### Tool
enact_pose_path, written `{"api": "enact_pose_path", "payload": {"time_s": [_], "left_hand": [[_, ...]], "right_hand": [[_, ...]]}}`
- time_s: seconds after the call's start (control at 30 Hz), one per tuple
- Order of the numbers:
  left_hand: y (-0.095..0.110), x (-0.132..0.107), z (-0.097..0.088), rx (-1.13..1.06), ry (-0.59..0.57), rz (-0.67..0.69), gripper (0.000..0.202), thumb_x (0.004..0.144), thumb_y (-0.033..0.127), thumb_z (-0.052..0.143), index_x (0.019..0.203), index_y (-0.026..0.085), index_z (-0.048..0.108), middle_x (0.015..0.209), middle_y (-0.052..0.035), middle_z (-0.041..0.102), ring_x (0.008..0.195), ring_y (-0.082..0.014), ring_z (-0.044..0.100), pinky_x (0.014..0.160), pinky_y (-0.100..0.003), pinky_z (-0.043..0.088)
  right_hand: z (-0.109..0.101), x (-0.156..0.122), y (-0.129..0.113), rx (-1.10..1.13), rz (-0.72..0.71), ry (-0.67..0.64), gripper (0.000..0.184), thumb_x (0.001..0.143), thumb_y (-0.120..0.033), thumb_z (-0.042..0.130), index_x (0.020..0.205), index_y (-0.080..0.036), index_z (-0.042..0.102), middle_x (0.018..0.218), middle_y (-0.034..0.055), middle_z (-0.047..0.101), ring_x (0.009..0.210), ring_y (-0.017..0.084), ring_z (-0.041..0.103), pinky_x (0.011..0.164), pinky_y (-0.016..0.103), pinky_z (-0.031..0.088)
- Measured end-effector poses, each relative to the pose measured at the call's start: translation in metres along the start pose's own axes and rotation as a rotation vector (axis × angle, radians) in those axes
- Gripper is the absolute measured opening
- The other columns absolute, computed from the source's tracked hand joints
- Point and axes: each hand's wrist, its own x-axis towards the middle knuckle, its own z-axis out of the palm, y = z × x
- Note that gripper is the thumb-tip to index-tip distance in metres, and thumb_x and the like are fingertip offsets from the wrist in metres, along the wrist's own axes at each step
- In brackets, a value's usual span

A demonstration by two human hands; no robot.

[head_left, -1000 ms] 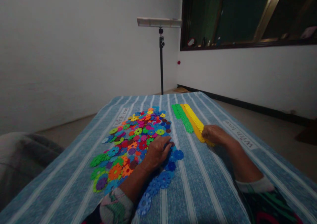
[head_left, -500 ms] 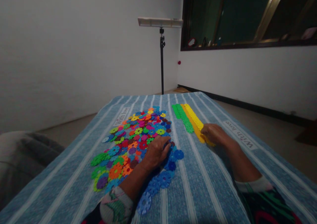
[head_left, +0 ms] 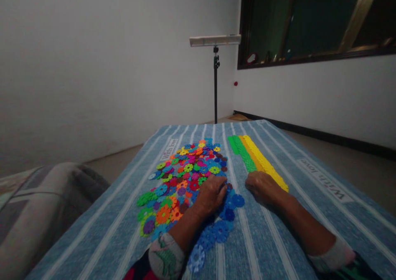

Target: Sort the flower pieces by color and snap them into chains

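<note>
A heap of flat, flower-shaped plastic discs (head_left: 182, 179) in many colours lies on a blue striped cloth (head_left: 272, 234). My left hand (head_left: 212, 195) rests palm down on the heap's right edge, fingers curled over several blue discs (head_left: 230, 207). My right hand (head_left: 261, 187) lies knuckles up on the cloth at the near end of a green row of joined discs (head_left: 241, 152). Beside that row run an orange row and a yellow row (head_left: 266, 164). The right hand's fingers are bent under, and what they hold, if anything, is hidden.
A light bar on a black stand (head_left: 215, 81) rises beyond the cloth's far end. A grey cushion (head_left: 37, 214) sits at the left. White walls and a dark window (head_left: 309, 20) close off the back and right.
My right hand has come off the yellow row's near end and moved left toward my left hand. The view has shifted, so everything sits further right in the picture.
</note>
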Motion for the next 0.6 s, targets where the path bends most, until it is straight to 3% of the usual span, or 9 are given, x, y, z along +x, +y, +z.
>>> {"api": "enact_pose_path", "payload": {"time_s": [0.3,0.43,0.6], "left_hand": [[-0.011,0.008,-0.007,0.011,0.021,-0.031,0.021,0.091,0.022,0.049,0.097,0.019,0.069,0.094,-0.0075,0.071,0.091,-0.0211,0.063,0.085,-0.034,0.05],[-0.027,0.036,-0.022,0.105,0.034,-0.122,0.021,0.087,0.018,0.051,0.092,0.02,0.071,0.092,-0.0058,0.073,0.09,-0.0198,0.065,0.083,-0.031,0.049],[-0.048,0.089,-0.032,0.278,-0.098,-0.293,0.022,0.085,0.015,0.051,0.084,0.019,0.073,0.086,-0.0054,0.074,0.085,-0.0196,0.066,0.076,-0.028,0.047]], "right_hand": [[0.027,0.004,-0.012,0.007,-0.02,0.104,0.026,0.094,-0.01,0.047,0.078,-0.017,0.066,0.083,0.0065,0.064,0.078,0.017,0.056,0.069,0.029,0.034],[0.037,0.006,-0.014,0.011,0.004,0.166,0.024,0.092,-0.008,0.049,0.078,-0.017,0.066,0.083,0.0065,0.063,0.079,0.017,0.055,0.067,0.03,0.032],[0.047,0.008,-0.015,0.023,0.007,0.245,0.023,0.091,-0.007,0.052,0.075,-0.018,0.065,0.081,0.0058,0.062,0.079,0.018,0.054,0.068,0.031,0.032]]}}
